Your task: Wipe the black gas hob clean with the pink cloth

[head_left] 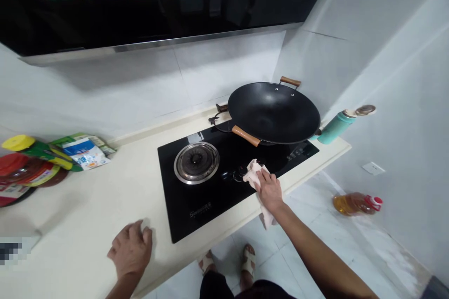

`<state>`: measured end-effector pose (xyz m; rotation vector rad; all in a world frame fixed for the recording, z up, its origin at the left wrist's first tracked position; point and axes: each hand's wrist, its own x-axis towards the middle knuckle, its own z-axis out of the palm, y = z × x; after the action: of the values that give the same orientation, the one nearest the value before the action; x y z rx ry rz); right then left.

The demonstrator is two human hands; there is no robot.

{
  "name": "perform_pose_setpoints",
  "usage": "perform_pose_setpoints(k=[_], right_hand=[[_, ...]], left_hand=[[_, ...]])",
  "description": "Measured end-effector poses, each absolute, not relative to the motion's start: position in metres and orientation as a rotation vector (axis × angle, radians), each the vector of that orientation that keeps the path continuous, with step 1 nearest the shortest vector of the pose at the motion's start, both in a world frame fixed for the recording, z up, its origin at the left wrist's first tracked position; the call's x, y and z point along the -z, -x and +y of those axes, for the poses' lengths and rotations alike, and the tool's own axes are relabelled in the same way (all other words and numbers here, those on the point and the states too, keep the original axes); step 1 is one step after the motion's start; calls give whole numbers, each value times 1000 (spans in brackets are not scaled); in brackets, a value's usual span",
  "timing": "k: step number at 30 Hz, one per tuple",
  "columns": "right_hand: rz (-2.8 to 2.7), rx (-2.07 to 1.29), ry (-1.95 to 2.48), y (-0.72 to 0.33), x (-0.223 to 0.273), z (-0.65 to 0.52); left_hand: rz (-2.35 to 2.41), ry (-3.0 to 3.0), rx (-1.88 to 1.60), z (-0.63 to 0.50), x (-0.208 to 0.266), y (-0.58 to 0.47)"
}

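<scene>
My right hand [270, 190] presses a pale pink cloth [253, 174] onto the front of the black glass gas stove [217, 201], beside its knobs [241, 172]. Part of the cloth hangs down over the counter's front edge. My left hand [132, 248] rests on the cream countertop [133, 187], left of the stove, with loosely bent fingers and nothing in it. Behind the cloth, a black wok [275, 112] with wooden handles sits over the right side of the stove. The left burner [197, 162] is uncovered, with a metal ring around it.
A turquoise bottle [336, 127] stands at the counter's right end. Jars [38, 173], a yellow-capped bottle [42, 150] and food packets [86, 152] sit at the left. The range hood [157, 18] hangs overhead. An oil jug [356, 203] is on the floor by the wall.
</scene>
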<state>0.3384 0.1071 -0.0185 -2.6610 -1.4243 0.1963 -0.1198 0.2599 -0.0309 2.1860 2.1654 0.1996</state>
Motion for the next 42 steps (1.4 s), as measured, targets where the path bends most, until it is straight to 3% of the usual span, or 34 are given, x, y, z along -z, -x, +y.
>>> perform_pose_setpoints(k=[13,22,35,42], right_hand=[[-1177,-468,2696,-336,4,149],[-1314,-297,2590,-310,16,122],[-1646,-379,2526,-246,7,142],[-1471,-424,2604,-237,2,197]], left_hand=[[2174,-2180,-176,260,31,119],[2158,-2200,-152,259,30,119],[2153,-2161,-136,257,24,115],[2153,-2194,-200,256,27,117]])
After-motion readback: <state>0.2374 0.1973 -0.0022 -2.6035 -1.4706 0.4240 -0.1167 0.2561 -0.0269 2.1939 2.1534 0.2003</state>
